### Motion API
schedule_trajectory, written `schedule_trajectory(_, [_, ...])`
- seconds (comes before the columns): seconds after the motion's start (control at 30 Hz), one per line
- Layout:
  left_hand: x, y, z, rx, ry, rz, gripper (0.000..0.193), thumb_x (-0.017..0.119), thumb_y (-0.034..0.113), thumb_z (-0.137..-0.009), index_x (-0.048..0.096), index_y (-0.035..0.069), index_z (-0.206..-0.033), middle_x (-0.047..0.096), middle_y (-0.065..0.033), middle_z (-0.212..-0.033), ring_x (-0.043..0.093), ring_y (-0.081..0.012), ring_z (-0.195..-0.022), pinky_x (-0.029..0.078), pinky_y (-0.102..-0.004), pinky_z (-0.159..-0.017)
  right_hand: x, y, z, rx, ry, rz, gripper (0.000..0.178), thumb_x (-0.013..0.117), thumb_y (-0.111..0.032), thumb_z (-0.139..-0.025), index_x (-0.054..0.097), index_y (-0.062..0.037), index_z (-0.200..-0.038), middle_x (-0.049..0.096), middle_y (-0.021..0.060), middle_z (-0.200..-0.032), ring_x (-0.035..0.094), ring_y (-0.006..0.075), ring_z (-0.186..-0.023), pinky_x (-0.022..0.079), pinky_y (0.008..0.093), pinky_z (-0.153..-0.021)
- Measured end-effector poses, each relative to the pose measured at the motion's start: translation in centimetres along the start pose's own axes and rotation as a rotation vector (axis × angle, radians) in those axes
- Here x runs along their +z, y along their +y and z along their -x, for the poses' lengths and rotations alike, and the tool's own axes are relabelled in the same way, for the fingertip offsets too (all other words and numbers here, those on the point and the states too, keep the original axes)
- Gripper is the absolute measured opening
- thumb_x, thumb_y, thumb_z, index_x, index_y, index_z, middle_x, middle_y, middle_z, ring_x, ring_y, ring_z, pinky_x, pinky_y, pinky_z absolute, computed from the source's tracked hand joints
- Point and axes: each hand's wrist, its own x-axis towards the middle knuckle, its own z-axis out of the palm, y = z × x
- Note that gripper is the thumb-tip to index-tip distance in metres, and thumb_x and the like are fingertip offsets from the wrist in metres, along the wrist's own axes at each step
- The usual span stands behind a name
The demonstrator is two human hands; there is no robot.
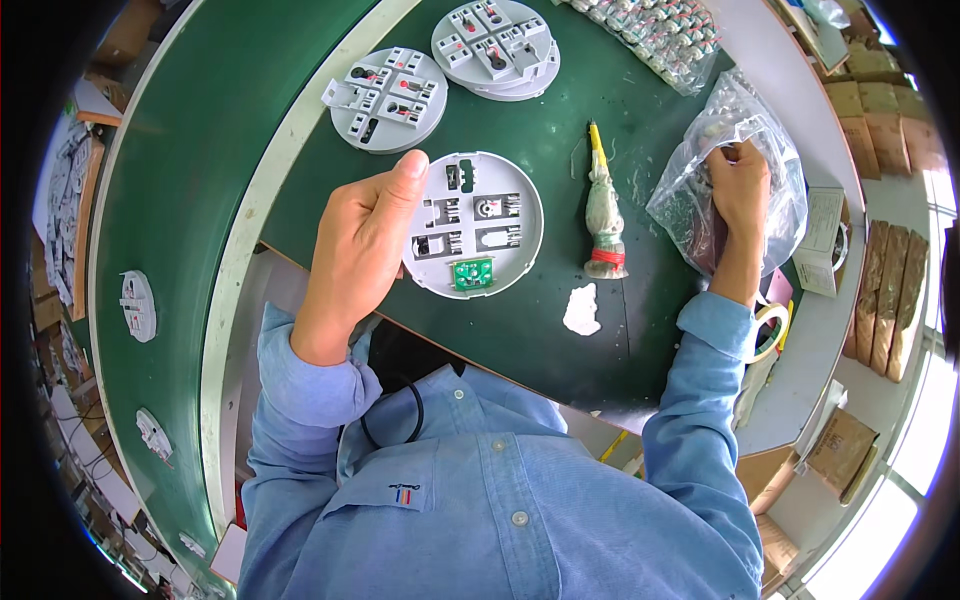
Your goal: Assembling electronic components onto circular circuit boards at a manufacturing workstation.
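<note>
My left hand [362,235] grips the left rim of a round light-grey plastic housing [473,218], thumb on top, fingers mostly hidden beneath. The housing is tilted with its slotted inner side up. A small green circuit board [472,274] sits near its lower edge, and metal contacts show in some slots. My right hand [742,190] reaches into the mouth of a crumpled clear plastic bag [683,195], with fingers curled. What they hold, if anything, is hidden by the plastic. Between the hands lies a wrapped tool [606,215] with a yellow tip and a red band.
Similar grey housings stand at the back, one single [408,112] and a stack [520,65]. A bubble-wrap-like pack of small parts [655,35] lies far right. A white scrap [581,309] is on the green table. Left runs a green belt [170,230] carrying more housings. Tape roll [769,330] at right.
</note>
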Motion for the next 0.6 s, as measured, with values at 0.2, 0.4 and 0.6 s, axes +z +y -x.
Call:
schedule_trajectory(0.2, [-0.3, -0.7, 0.1, 0.007, 0.001, -0.01, 0.065, 0.054, 0.053, -0.117, 0.065, 0.005, -0.075, 0.054, 0.0041, -0.061, 0.048, -0.0039, -0.053, 0.035, -0.0265, -0.047, -0.1, 0.0, 0.3, 0.005, 0.051, -0.082, 0.03, 0.074, -0.027, -0.093, 0.076, 0.0015, -0.103, 0.08, 0.0208, -0.095, 0.077, 0.0352, -0.09, 0.058, 0.0454, -0.087])
schedule_trajectory(0.4, [-0.2, -0.8, 0.0, 0.011, 0.021, 0.027, 0.065, 0.054, 0.053, -0.117, 0.064, 0.006, -0.074, 0.055, 0.0034, -0.061, 0.049, -0.0039, -0.053, 0.036, -0.0261, -0.047, -0.2, -0.5, 0.3, 0.034, 0.098, -0.165, 0.028, 0.074, -0.024, -0.095, 0.077, 0.001, -0.108, 0.081, 0.0165, -0.096, 0.076, 0.0262, -0.09, 0.057, 0.0411, -0.085])
schedule_trajectory(0.6, [-0.3, -0.1, 0.0, 0.012, 0.013, 0.006, 0.064, 0.053, 0.051, -0.118, 0.063, 0.006, -0.074, 0.056, 0.0029, -0.061, 0.05, -0.004, -0.053, 0.036, -0.0261, -0.047, 0.5, 0.9, -0.1, 0.009, 0.122, -0.183, 0.029, 0.076, -0.023, -0.102, 0.08, -0.0004, -0.12, 0.083, 0.0067, -0.102, 0.074, 0.0125, -0.091, 0.056, 0.0319, -0.082])
